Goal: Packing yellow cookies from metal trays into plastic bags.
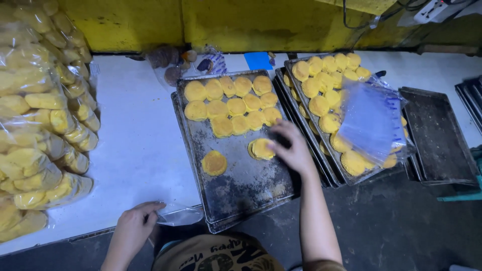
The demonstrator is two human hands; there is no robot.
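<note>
A dark metal baking tray (241,185) lies in front of me with several round yellow cakes (231,105) in rows at its far end. My right hand (292,148) rests on the tray with its fingertips on a small stack of cakes (260,148). A single cake (214,162) lies apart to the left. My left hand (133,226) grips a clear plastic bag (178,215) at the near edge of the white table (135,145).
A second tray (301,113) of yellow cakes stands to the right, with a pile of clear bags (371,118) on it. An empty dark tray (437,135) lies beyond. Bagged cakes (40,115) are heaped at the left. A yellow wall (226,22) runs behind.
</note>
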